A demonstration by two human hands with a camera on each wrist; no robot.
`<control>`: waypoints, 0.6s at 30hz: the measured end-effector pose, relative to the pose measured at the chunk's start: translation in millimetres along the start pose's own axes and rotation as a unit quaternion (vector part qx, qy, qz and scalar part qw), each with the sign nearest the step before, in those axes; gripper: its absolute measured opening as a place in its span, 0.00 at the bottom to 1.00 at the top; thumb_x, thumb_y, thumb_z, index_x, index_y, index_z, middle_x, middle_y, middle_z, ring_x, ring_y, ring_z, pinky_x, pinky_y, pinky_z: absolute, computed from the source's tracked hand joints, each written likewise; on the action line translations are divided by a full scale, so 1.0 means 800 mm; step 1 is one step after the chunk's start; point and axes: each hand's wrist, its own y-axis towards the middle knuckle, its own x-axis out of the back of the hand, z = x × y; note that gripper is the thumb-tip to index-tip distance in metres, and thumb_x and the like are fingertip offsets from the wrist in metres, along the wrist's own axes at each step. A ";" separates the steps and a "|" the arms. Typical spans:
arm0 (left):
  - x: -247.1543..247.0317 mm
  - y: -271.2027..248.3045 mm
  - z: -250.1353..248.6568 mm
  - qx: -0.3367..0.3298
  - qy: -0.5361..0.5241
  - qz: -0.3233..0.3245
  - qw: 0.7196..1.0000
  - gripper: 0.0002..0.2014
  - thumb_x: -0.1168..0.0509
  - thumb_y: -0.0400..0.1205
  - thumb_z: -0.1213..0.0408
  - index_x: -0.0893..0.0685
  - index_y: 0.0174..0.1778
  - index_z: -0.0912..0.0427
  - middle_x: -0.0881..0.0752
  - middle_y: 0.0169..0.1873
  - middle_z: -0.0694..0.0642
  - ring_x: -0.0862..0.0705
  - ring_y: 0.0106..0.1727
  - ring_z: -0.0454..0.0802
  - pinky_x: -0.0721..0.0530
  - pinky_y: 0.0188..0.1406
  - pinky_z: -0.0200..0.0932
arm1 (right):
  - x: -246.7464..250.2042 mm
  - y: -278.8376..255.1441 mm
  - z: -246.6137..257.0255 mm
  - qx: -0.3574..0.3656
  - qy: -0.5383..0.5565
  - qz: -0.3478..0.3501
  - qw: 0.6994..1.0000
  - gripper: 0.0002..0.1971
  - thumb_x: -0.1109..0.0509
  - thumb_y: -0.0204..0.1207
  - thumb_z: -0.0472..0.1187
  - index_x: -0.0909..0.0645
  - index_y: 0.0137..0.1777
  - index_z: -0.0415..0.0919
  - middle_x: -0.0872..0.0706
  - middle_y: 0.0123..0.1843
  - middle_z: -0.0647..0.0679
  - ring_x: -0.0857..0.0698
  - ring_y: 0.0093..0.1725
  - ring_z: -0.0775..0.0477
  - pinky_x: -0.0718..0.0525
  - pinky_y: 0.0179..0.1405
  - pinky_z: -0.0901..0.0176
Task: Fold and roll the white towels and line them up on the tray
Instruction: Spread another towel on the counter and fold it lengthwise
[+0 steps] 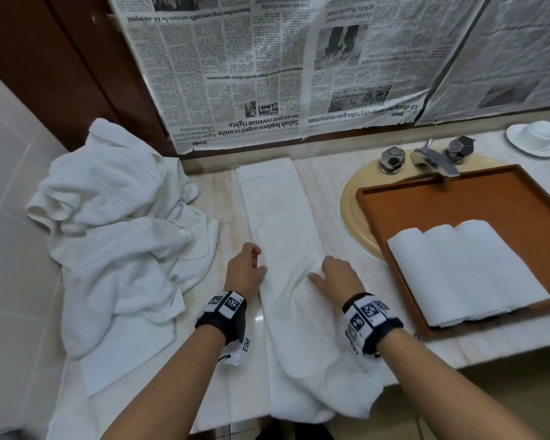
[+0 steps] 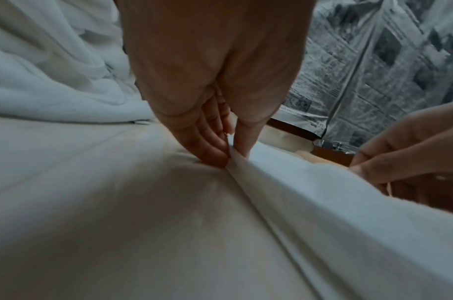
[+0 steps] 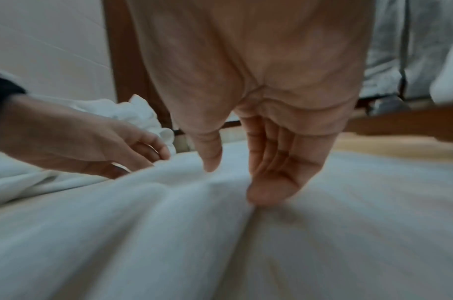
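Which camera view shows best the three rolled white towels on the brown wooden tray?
The head view: the three rolled white towels lie side by side on the brown wooden tray, fully visible. The left wrist view shows only a tray edge; the right wrist view shows a blurred white shape at its right border.

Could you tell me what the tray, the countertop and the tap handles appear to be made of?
The tray looks like wood or wood-look laminate: flat matte reddish-brown with a darker raised rim. The countertop looks like polished marble or similar stone: pale, faintly veined, slightly glossy. The tap handles look like chromed metal: faceted, with mirror-like reflections.
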 end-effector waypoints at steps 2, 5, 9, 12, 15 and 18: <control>-0.002 0.003 0.000 -0.012 0.022 0.005 1.000 0.14 0.32 0.78 0.72 0.24 0.57 0.59 0.17 0.41 0.55 0.18 0.42 0.52 0.24 0.37 0.33 | -0.005 0.013 -0.002 -0.017 0.004 0.006 1.000 0.15 0.35 0.83 0.47 0.25 0.59 0.36 0.18 0.59 0.38 0.18 0.58 0.38 0.23 0.48 0.54; -0.001 0.008 0.000 -0.019 0.044 0.008 0.999 0.13 0.31 0.79 0.72 0.24 0.56 0.59 0.19 0.37 0.53 0.21 0.37 0.48 0.28 0.32 0.28 | -0.004 0.018 0.002 -0.023 0.009 0.005 1.000 0.10 0.38 0.82 0.40 0.22 0.56 0.33 0.17 0.56 0.36 0.16 0.52 0.38 0.19 0.45 0.54; -0.001 0.011 0.001 -0.008 0.047 0.003 0.999 0.13 0.30 0.78 0.72 0.25 0.53 0.56 0.20 0.37 0.51 0.22 0.36 0.46 0.26 0.33 0.30 | 0.009 0.023 -0.005 -0.025 0.040 -0.001 0.999 0.10 0.37 0.79 0.38 0.20 0.50 0.31 0.15 0.50 0.36 0.15 0.47 0.37 0.16 0.44 0.50; -0.003 0.012 -0.001 0.001 0.046 0.007 0.999 0.13 0.29 0.79 0.71 0.26 0.53 0.56 0.20 0.36 0.51 0.21 0.37 0.48 0.25 0.33 0.33 | 0.016 0.025 -0.021 -0.035 0.085 -0.038 0.995 0.10 0.35 0.77 0.38 0.19 0.45 0.29 0.13 0.47 0.34 0.15 0.45 0.36 0.16 0.44 0.47; -0.002 0.011 -0.003 0.006 0.035 0.005 0.999 0.13 0.28 0.78 0.70 0.25 0.53 0.57 0.19 0.38 0.52 0.20 0.38 0.48 0.26 0.34 0.32 | 0.013 0.024 -0.025 -0.028 0.048 -0.024 0.998 0.10 0.36 0.77 0.39 0.21 0.47 0.31 0.16 0.46 0.38 0.17 0.44 0.38 0.15 0.45 0.47; -0.002 0.011 -0.003 0.013 0.008 0.002 1.000 0.14 0.27 0.78 0.67 0.25 0.53 0.56 0.17 0.41 0.55 0.19 0.41 0.50 0.24 0.38 0.34 | 0.017 0.029 -0.021 -0.031 0.011 -0.004 0.999 0.09 0.36 0.76 0.39 0.22 0.49 0.33 0.17 0.47 0.40 0.18 0.43 0.40 0.17 0.42 0.50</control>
